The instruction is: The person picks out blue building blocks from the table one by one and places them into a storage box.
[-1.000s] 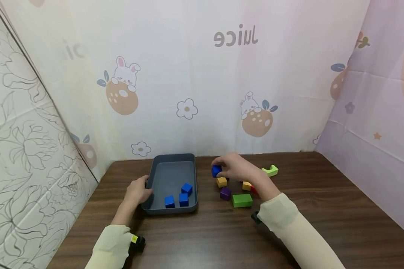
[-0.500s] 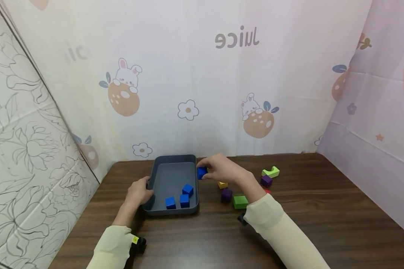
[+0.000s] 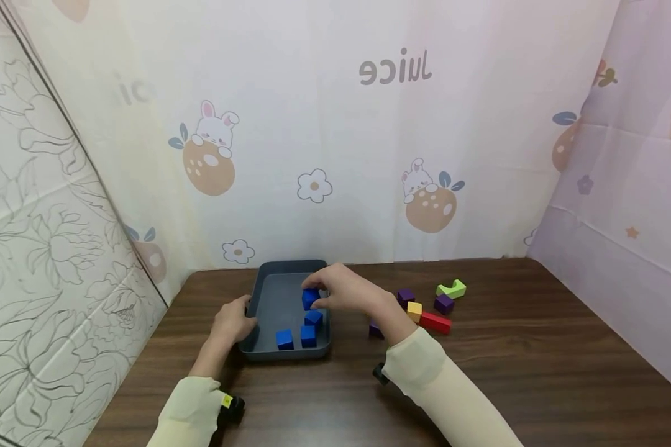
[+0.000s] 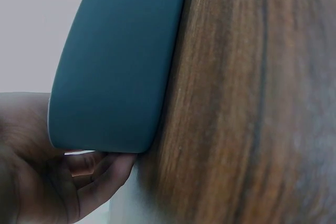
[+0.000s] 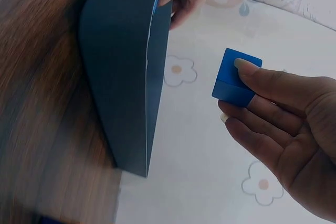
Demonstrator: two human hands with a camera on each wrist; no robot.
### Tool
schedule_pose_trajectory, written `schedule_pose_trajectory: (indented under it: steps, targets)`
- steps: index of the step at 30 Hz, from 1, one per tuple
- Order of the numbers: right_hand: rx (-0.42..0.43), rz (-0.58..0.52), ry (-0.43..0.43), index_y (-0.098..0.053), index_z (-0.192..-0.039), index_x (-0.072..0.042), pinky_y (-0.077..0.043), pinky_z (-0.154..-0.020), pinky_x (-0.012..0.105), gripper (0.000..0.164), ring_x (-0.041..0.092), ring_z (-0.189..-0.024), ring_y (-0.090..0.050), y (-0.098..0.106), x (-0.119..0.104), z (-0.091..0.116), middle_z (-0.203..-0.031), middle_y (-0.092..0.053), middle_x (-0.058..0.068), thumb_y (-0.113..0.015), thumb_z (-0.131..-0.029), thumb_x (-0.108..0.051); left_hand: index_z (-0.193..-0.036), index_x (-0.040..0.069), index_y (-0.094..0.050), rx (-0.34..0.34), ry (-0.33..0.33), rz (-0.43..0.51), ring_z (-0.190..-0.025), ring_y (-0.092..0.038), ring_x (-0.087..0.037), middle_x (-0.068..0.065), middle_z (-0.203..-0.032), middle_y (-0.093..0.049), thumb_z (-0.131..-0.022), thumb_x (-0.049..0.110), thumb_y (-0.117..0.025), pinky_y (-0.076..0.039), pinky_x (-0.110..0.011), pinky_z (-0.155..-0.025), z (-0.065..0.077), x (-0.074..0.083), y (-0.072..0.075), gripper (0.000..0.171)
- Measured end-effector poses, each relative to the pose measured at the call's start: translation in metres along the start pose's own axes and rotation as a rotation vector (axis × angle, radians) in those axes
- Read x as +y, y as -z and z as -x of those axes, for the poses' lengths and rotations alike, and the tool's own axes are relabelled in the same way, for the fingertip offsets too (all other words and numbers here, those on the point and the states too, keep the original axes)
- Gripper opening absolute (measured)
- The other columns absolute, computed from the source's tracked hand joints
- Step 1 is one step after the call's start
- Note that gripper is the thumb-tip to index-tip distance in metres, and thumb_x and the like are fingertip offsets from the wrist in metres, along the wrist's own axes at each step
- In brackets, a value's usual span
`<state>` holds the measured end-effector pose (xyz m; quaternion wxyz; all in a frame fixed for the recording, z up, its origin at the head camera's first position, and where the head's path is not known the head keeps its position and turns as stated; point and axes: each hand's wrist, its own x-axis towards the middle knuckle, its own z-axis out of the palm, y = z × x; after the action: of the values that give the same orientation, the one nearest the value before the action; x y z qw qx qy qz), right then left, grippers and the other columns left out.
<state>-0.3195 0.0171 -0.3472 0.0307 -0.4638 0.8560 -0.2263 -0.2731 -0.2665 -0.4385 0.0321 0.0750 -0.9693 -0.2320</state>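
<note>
In the head view, a dark grey tray point(image 3: 276, 292) lies on the table with three blue cubes point(image 3: 284, 339) near its front right part. My right hand point(image 3: 349, 290) pinches another blue cube point(image 3: 310, 299) above the tray's right side. In the right wrist view, that cube is between thumb and fingers, apart from the tray wall point(image 5: 118, 66). My left hand point(image 3: 232, 321) holds the tray's left side, thumb at the rim. Seen from the left wrist, its fingers point(image 4: 107, 182) curl against the tray's outer wall.
Right of the tray lie purple blocks point(image 3: 444, 303), a yellow block point(image 3: 414, 311), a red block point(image 3: 435, 322) and a light green arch block point(image 3: 451, 289). My right forearm hides some of this group. A printed curtain point(image 3: 358, 124) stands behind the table point(image 3: 509, 323).
My right hand has carried the blue cube leftward from the loose blocks to above the tray. The left hand has stayed at the tray's left side.
</note>
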Motion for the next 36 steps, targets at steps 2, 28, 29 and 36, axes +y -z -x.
schedule_pose_trajectory:
  steps: [2,28,29,36]
  targets:
    - [-0.011,0.005,0.005,-0.074,-0.133,-0.011,-0.057,-0.098,0.033,0.039,0.013,-0.109,-0.07,-0.002,-0.004,-0.004,-0.127,-0.074,0.002,-0.081,-0.095,-0.018,-0.147,-0.008,-0.053,-0.004,-0.001,-0.001,-0.122,-0.063,-0.046,-0.03,-0.136,-0.064,-0.095,0.01,-0.07,-0.051,-0.06,-0.101,0.0,-0.001,0.0,0.058]
    - [-0.077,-0.002,-0.05,-0.072,-0.136,-0.013,-0.057,-0.098,0.031,0.042,0.015,-0.115,-0.069,-0.028,-0.019,-0.03,-0.13,-0.073,0.001,-0.081,-0.096,-0.021,-0.148,-0.006,-0.052,-0.012,0.03,0.005,-0.118,-0.065,-0.043,-0.029,-0.134,-0.065,-0.095,0.012,-0.071,-0.053,-0.059,-0.099,-0.004,-0.002,0.0,0.059]
    - [-0.083,0.003,-0.055,-0.072,-0.137,-0.013,-0.057,-0.099,0.031,0.042,0.015,-0.115,-0.069,-0.03,-0.02,-0.031,-0.13,-0.073,0.001,-0.08,-0.096,-0.021,-0.148,-0.006,-0.052,-0.013,0.027,0.005,-0.118,-0.065,-0.043,-0.029,-0.134,-0.065,-0.095,0.012,-0.07,-0.053,-0.058,-0.099,-0.004,-0.002,0.0,0.059]
    - [-0.09,0.018,-0.072,-0.072,-0.137,-0.011,-0.057,-0.099,0.033,0.042,0.013,-0.112,-0.068,-0.041,-0.019,-0.033,-0.131,-0.073,0.001,-0.08,-0.096,-0.019,-0.149,-0.006,-0.052,-0.013,0.029,0.001,-0.119,-0.064,-0.043,-0.028,-0.135,-0.065,-0.096,0.012,-0.07,-0.052,-0.058,-0.1,-0.003,-0.001,0.001,0.059]
